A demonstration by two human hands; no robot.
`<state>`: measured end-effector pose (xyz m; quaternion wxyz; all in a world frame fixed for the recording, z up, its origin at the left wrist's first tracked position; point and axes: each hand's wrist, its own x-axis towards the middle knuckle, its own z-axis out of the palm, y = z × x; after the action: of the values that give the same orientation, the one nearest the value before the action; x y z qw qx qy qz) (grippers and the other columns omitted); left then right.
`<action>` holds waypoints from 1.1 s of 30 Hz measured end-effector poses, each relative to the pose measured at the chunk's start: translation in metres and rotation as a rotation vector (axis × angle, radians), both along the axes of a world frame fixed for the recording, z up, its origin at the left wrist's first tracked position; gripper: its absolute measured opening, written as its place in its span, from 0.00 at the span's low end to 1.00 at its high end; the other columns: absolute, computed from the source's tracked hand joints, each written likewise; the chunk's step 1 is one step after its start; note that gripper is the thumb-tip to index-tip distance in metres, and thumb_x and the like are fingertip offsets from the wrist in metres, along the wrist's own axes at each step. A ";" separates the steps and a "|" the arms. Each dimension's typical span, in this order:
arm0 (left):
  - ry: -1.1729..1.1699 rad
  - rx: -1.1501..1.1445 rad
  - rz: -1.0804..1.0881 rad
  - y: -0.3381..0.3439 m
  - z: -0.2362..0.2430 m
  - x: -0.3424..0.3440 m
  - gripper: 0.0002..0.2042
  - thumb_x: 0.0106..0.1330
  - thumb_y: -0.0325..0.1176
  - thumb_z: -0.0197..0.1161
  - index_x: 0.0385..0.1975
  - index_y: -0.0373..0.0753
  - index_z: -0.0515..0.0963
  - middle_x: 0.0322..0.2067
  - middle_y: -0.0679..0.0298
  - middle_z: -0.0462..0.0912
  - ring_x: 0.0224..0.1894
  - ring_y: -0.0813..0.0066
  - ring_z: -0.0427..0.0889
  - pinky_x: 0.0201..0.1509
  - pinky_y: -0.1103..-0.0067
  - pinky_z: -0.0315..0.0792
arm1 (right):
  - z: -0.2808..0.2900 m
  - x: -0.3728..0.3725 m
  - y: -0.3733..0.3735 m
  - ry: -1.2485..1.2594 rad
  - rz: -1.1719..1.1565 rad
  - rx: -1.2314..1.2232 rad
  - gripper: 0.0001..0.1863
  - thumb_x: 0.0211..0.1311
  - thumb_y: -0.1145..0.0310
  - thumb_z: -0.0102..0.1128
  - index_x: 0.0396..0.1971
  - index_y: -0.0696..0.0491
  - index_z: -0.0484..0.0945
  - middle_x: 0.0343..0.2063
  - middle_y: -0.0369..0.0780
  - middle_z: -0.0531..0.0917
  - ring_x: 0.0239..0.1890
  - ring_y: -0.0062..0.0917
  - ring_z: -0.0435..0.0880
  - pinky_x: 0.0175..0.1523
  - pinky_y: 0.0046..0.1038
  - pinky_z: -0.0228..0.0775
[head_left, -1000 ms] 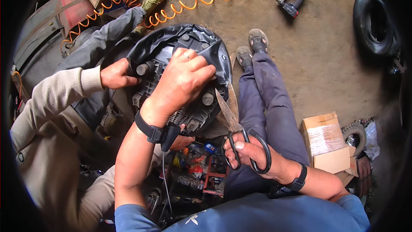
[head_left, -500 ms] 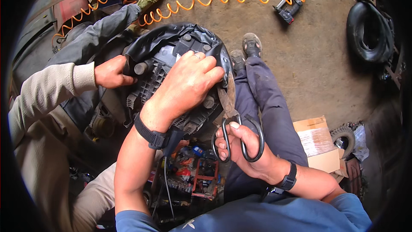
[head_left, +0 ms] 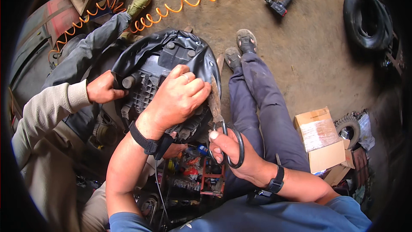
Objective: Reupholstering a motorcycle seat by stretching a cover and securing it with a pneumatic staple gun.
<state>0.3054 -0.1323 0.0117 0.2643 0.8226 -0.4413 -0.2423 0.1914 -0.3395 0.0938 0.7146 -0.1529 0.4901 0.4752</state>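
A black plastic seat base [head_left: 146, 92] lies underside up, with a black vinyl cover [head_left: 206, 60] folded over its rim. My left hand [head_left: 178, 94] is closed on the cover's edge at the right side, its fingertips partly hidden. In my right hand [head_left: 234, 150] are large scissors [head_left: 216, 103] with rusty blades and black loop handles. Their blades point away from me, against the cover just right of my left hand, and look nearly closed. At the left rim, another person's hand [head_left: 103, 88] in a light sleeve holds the cover and base.
An air stapler [head_left: 279, 4] lies on the floor at the far end of an orange coiled hose [head_left: 197, 2]. Black inner tubes [head_left: 367, 19] are at the far right. Cardboard boxes [head_left: 315, 133] and a small tyre [head_left: 348, 129] stand nearer right. Below the seat is a red crate [head_left: 212, 178].
The scissors' handles have come closer together and the blades have moved left, along the cover. My left hand and the seat sit slightly further left and lower in the view.
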 end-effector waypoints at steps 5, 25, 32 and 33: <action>-0.010 -0.010 0.058 -0.002 -0.003 -0.004 0.16 0.56 0.30 0.68 0.45 0.34 0.85 0.30 0.65 0.74 0.36 0.65 0.80 0.58 0.62 0.77 | -0.008 -0.010 -0.001 -0.103 0.028 0.042 0.14 0.82 0.60 0.61 0.34 0.48 0.72 0.26 0.31 0.74 0.29 0.16 0.72 0.36 0.23 0.66; 0.011 -0.021 0.186 -0.002 0.000 -0.006 0.16 0.53 0.22 0.70 0.44 0.36 0.85 0.27 0.64 0.73 0.32 0.62 0.77 0.46 0.65 0.75 | -0.028 0.007 0.001 -0.038 -0.036 0.107 0.19 0.82 0.57 0.64 0.28 0.47 0.74 0.23 0.29 0.74 0.23 0.14 0.72 0.29 0.20 0.63; -0.006 -0.046 0.231 -0.009 -0.001 -0.007 0.17 0.53 0.23 0.71 0.44 0.36 0.85 0.27 0.65 0.73 0.31 0.63 0.76 0.43 0.66 0.72 | -0.042 0.023 0.001 -0.004 -0.038 0.088 0.19 0.82 0.55 0.65 0.29 0.47 0.75 0.23 0.27 0.76 0.23 0.12 0.73 0.28 0.21 0.64; 0.000 -0.045 0.244 -0.009 0.000 -0.007 0.17 0.52 0.22 0.71 0.44 0.36 0.85 0.27 0.65 0.73 0.31 0.63 0.76 0.43 0.66 0.72 | -0.041 0.022 0.002 -0.007 -0.035 0.080 0.19 0.82 0.55 0.66 0.29 0.47 0.75 0.23 0.27 0.75 0.23 0.12 0.73 0.28 0.21 0.63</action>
<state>0.2983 -0.1417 0.0115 0.3103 0.8640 -0.3434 -0.1982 0.2134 -0.3374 0.0531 0.7301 -0.1175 0.4708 0.4812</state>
